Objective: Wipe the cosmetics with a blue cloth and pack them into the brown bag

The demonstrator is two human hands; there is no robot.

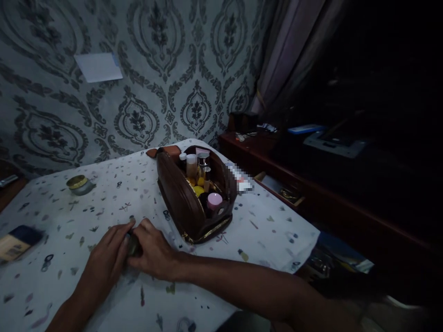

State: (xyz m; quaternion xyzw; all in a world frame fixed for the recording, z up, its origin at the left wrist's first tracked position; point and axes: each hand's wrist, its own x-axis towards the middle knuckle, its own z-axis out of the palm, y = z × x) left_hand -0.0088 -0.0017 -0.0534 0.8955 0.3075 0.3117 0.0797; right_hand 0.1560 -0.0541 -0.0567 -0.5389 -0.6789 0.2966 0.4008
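Note:
My left hand (108, 252) and my right hand (154, 254) meet low over the cloth-covered table (194, 281). Both are closed around a small dark greenish object (134, 246); fingers hide most of it, and its kind cannot be made out. Just beyond my right hand stands an unzipped brown toiletry bag (178, 193). Inside it are several bottles and tubes, and a pink-lidded jar (214, 200) near the front. A jar with a gold lid (79, 184) sits on the cloth, farther off to the left.
A dark blue and tan box (19, 242) lies at the left edge. Behind the table rises a patterned wall (155, 92) with a white card (99, 67) on it. On the right, a dark red desk (311, 203) has a partly open drawer (280, 189).

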